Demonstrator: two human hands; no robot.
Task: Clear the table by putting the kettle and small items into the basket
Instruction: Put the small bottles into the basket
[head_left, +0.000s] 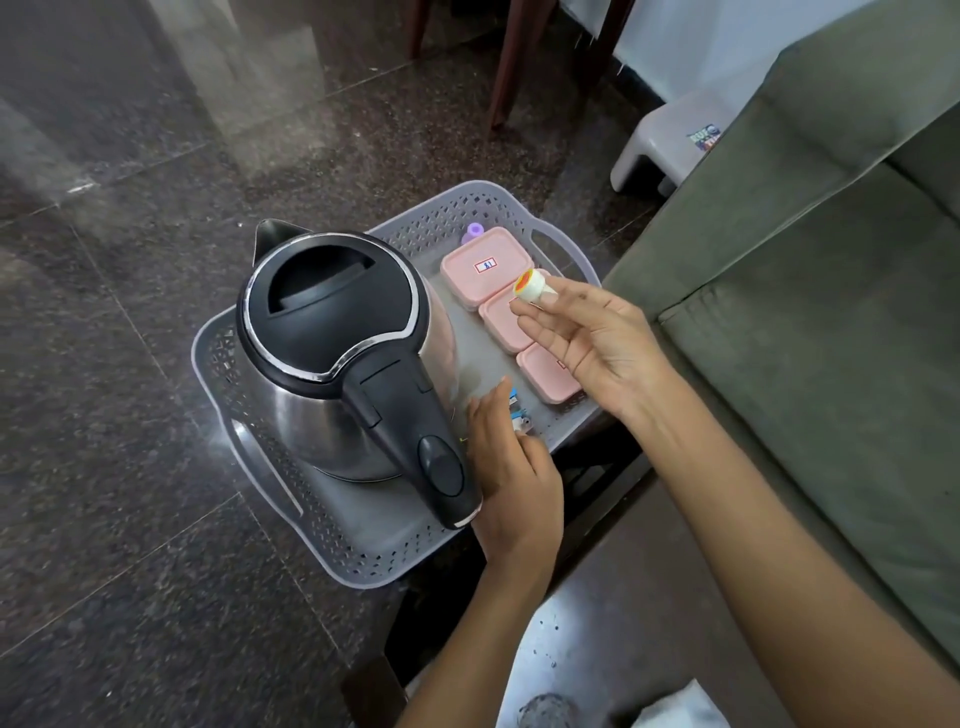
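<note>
A steel kettle (332, 358) with a black lid and handle stands in the left half of a grey perforated basket (260, 488). Three pink lidded boxes (485, 267) lie in a row along the basket's right side, with a small purple-capped bottle (474, 233) behind them. My right hand (587, 338) hovers over the pink boxes, its fingertips pinching a small white container with an orange-red top (529, 286). My left hand (511, 467) reaches into the basket beside the kettle's handle, fingers touching small blue items (517, 410) on the basket floor.
The basket rests on a dark wooden table edge (602, 488) above a polished dark stone floor. A green sofa (831, 312) stands on the right. A white plastic stool (670, 140) and wooden chair legs (511, 62) are at the back.
</note>
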